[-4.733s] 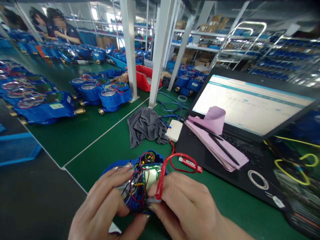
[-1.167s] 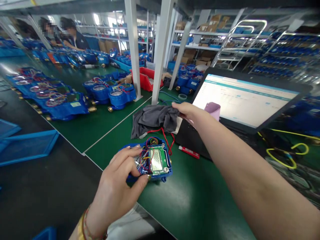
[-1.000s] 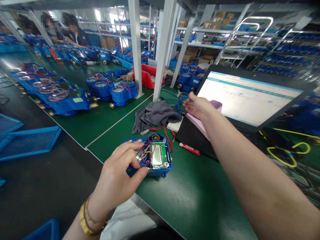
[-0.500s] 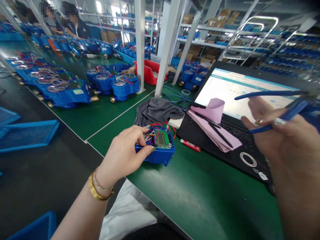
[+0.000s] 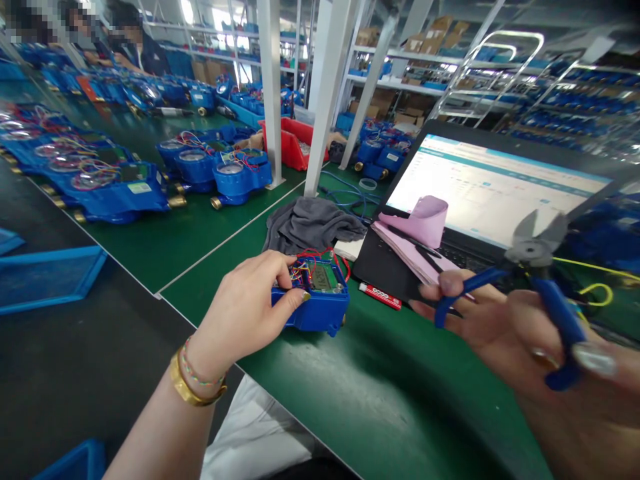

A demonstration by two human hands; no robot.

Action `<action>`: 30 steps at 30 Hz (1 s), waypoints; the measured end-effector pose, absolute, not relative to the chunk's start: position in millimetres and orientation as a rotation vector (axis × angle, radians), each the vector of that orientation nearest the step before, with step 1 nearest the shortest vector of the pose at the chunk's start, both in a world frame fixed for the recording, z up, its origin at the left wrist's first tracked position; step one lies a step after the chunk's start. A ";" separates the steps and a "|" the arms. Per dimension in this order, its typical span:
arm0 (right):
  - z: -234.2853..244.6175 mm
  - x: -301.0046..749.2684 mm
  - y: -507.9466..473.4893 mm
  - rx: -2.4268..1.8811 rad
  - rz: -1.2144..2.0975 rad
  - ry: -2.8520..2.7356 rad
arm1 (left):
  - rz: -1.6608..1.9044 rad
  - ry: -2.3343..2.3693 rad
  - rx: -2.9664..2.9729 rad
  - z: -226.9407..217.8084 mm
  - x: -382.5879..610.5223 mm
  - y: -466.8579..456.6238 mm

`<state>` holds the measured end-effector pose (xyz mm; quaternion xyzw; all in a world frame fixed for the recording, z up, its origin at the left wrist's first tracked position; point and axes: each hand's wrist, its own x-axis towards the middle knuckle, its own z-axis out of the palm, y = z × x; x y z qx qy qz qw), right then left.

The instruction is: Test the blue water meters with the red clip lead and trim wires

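Blue meter point(image 5: 317, 312), near centre: my left hand point(image 5: 247, 307) clamps its case. Far apart rightward, my right hand point(image 5: 510, 333) holds spread cutters point(image 5: 535, 253), grip blurred, perhaps loose; I'd steer them clear of wires point(image 5: 300, 272).

Blue-handled cutters point(image 5: 531, 253) now in the right fingers point(image 5: 535, 323) (nose up)

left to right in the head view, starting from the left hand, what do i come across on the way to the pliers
Left hand → blue meter with exposed wiring → red marker → blue-handled pliers
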<state>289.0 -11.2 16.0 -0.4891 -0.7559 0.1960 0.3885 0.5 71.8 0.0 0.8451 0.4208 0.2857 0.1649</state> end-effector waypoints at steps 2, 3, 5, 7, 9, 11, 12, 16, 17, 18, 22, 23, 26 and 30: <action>18.7 280.6 -16.7 -1.199 0.612 -1.942 | 0.820 1.203 2.431 -1.5 0.6 72.6; 18.8 276.6 -18.5 -1.246 0.585 -1.974 | 0.824 1.206 2.444 -2.3 0.8 72.9; 16.9 268.7 -19.6 -1.404 0.338 -2.085 | 0.836 1.210 2.473 -4.0 1.0 73.1; 14.6 261.0 -16.7 -1.450 0.054 -2.200 | 0.848 1.209 2.494 -5.3 1.0 73.0; 14.7 254.1 -10.1 -1.404 -0.101 -2.301 | 0.862 1.204 2.510 -6.0 0.7 72.3; 17.7 248.0 -1.7 -1.350 -0.120 -2.377 | 0.875 1.196 2.521 -6.3 0.1 71.2; 19.9 245.2 2.4 -1.338 -0.126 -2.401 | 0.881 1.190 2.526 -6.3 -0.2 70.6; 26.1 235.4 13.3 -1.370 -0.256 -2.429 | 0.897 1.174 2.531 -5.6 -0.6 69.1; 26.2 233.5 14.3 -1.376 -0.279 -2.432 | 0.899 1.170 2.534 -5.4 -0.5 69.1; 25.9 232.0 14.9 -1.380 -0.293 -2.436 | 0.900 1.171 2.535 -5.3 -0.3 69.2; 22.5 229.7 14.9 -1.392 -0.309 -2.434 | 0.899 1.165 2.532 -5.6 0.3 70.0; 21.7 229.7 14.7 -1.402 -0.312 -2.429 | 0.902 1.163 2.529 -5.8 0.3 70.0; 20.8 230.1 14.4 -1.418 -0.307 -2.425 | 0.906 1.159 2.525 -6.4 0.2 69.8; 22.2 229.8 15.0 -1.402 -0.291 -2.439 | 0.895 1.164 2.519 -7.1 -0.2 69.6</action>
